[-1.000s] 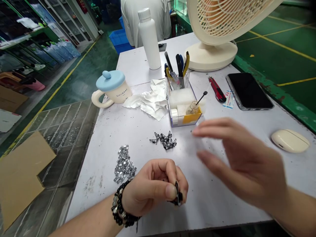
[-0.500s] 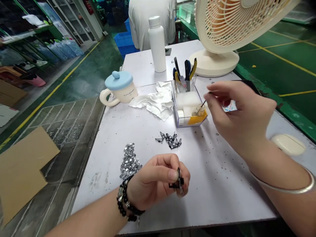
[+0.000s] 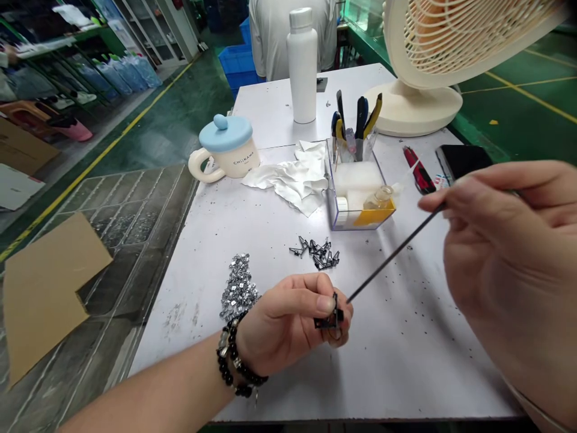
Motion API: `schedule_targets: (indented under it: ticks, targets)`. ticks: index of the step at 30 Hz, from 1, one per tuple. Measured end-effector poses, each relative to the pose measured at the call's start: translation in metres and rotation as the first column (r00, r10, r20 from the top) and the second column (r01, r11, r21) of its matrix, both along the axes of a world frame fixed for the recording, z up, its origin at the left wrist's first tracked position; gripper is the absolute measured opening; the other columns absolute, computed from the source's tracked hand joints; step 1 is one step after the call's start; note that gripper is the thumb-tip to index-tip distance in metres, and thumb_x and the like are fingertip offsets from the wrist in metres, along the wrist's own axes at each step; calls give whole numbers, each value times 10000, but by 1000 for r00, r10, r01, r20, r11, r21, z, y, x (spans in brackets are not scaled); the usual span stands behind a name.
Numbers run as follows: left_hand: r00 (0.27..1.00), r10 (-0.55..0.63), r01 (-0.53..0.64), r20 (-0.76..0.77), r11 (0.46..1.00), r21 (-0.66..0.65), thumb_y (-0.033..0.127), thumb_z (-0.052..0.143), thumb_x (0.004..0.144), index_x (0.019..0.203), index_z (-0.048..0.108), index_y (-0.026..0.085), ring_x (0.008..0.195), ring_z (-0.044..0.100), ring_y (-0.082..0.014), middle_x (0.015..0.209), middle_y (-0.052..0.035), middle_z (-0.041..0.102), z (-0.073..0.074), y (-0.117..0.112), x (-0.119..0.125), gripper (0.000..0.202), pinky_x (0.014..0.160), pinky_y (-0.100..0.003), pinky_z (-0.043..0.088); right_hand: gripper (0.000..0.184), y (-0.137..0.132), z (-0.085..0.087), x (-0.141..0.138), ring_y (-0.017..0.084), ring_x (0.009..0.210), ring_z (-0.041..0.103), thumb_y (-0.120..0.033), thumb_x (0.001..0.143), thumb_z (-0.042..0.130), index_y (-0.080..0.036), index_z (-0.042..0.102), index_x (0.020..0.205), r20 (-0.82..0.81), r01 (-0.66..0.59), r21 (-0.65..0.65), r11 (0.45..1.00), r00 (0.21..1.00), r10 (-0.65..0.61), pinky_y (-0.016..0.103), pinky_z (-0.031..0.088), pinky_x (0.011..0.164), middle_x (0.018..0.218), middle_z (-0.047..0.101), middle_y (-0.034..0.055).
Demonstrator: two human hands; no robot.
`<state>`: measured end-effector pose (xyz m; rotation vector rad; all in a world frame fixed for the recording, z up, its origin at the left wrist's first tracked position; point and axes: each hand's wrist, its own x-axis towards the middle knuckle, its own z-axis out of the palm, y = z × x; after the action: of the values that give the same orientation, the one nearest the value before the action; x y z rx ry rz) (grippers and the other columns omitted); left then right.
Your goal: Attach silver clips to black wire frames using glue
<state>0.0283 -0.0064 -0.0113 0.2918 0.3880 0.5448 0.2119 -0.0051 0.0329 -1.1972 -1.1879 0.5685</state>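
My left hand (image 3: pixel 288 322), with a bead bracelet at the wrist, pinches a small black metal part (image 3: pixel 331 313) between thumb and fingers just above the white table (image 3: pixel 270 373). My right hand (image 3: pixel 509 252) grips a thin black stick (image 3: pixel 392 255) whose tip reaches down to the part. A small glass bottle (image 3: pixel 381 197) sits in a clear plastic organiser box (image 3: pixel 360 192). A pile of black parts (image 3: pixel 320 252) lies in the middle of the table. A heap of silver parts (image 3: pixel 238 287) lies to the left of my left hand.
A cream mug with a blue lid (image 3: pixel 228 150), a crumpled white cloth (image 3: pixel 293 177), a white bottle (image 3: pixel 303 66), a cream fan (image 3: pixel 433 54), a red knife (image 3: pixel 417 168) and a phone (image 3: pixel 462 159) stand on the table. A person in a white shirt (image 3: pixel 288 30) stands behind it.
My right hand lifted the black stick out of the glass bottle and brought its tip down to the part in my left hand. The left hand stayed closed on the part.
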Motion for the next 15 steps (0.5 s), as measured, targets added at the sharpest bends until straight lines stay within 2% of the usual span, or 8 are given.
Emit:
schedule_targets:
  ticks: [2, 4, 15]
  targets:
    - [1000, 1, -1, -4, 1000, 0, 103, 643, 670, 662, 556, 96, 539, 542, -99, 659, -61, 608, 0, 0, 0, 88, 534, -213, 397, 111, 2, 0, -6, 118, 685, 657, -90, 747, 671, -188, 635, 784, -203, 47, 27, 999, 978, -41, 262, 544, 729, 664, 657, -41]
    - [1000, 1, -1, -9, 1000, 0, 103, 641, 672, 660, 553, 96, 538, 540, -100, 661, -61, 607, 0, 1, 0, 88, 534, -216, 393, 122, 4, 0, -9, 125, 653, 666, -66, 732, 678, -176, 644, 773, -273, -10, 8, 1000, 962, 11, 264, 566, 705, 609, 653, -46]
    - [1000, -5, 5, -14, 1000, 4, 110, 637, 673, 651, 551, 98, 529, 528, -99, 649, -57, 597, 1, 1, -1, 90, 530, -219, 377, 117, 9, -7, -5, 130, 660, 670, -73, 717, 699, -178, 660, 751, -311, -40, 1, 999, 950, 38, 268, 576, 694, 637, 657, -37]
